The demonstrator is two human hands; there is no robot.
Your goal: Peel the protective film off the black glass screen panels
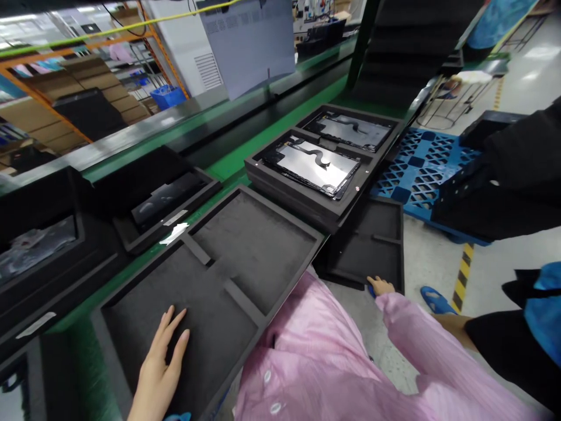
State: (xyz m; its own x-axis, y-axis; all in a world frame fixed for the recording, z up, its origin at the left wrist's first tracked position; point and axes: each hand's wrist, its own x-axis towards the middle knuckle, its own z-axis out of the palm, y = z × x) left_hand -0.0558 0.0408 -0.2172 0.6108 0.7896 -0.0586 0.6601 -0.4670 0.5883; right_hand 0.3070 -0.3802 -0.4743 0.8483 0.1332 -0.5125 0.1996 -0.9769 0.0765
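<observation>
My left hand (160, 362) is stretched out with its fingers apart, over the near compartment of a black foam tray (245, 292). Bare dividers and recesses show in that tray. Low at my right side, my right hand (380, 286) grips the edge of a second black foam tray (372, 225), which is partly hidden behind the workbench edge. Beyond the first tray, a stack of foam trays (289, 190) bears a display panel (318, 164) with a curved black ribbon cable. Another display panel (355, 130) lies in the compartment behind it.
To the left, further black trays (175, 219) hold dark or wrapped parts. Green line surface (236, 158) shows between trays. A blue pallet (421, 158) stands on the floor at right. Another person's leg and blue sandal (438, 299) are close on the right.
</observation>
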